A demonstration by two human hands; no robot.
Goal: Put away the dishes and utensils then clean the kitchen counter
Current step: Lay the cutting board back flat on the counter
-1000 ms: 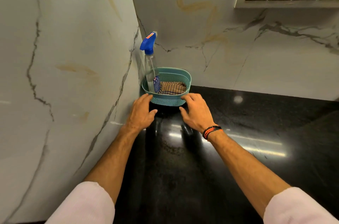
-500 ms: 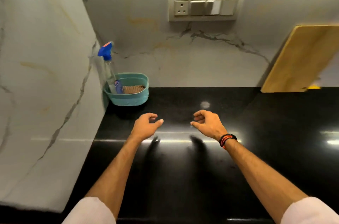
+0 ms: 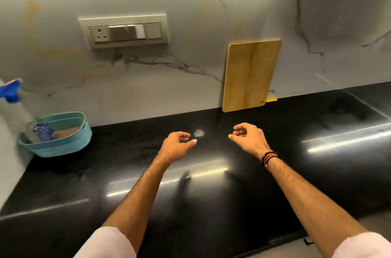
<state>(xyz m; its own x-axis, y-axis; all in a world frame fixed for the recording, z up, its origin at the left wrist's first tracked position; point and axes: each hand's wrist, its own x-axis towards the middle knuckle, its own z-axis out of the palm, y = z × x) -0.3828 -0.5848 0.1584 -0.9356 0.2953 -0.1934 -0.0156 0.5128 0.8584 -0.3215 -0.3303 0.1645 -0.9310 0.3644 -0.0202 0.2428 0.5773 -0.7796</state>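
black stone under your hands: the counter (image 3: pixel 211 205) is glossy and streaked with light, and both your hands hover over the middle of the frame.
left hand: your left hand (image 3: pixel 175 145) hangs just left of centre, fingers loosely curled, holding nothing.
right hand: your right hand (image 3: pixel 247 138) sits just right of centre, relaxed the same way and empty, with a dark and orange wristband (image 3: pixel 269 157) behind it.
basket: the teal basket (image 3: pixel 57 145) stands at the left edge of the frame, in the corner where the wall meets the counter, well apart from your hands.
spray bottle: the spray bottle (image 3: pixel 19 107) leans in the basket's left side, blue trigger head uppermost. judge it light, rigid and smooth, likely slippery if wet; take it round the neck under the trigger.
cloth: the brownish cloth (image 3: pixel 66 131) lies folded in the basket beside the bottle. it should be soft and limp; pinch a bunched fold rather than an edge.
cutting board: the wooden cutting board (image 3: pixel 249 76) leans upright on the wall, upper right of centre. stiff and fairly heavy, i would guess; grip both long edges.
wall: a switch panel (image 3: pixel 124 30) sits upper left of centre.
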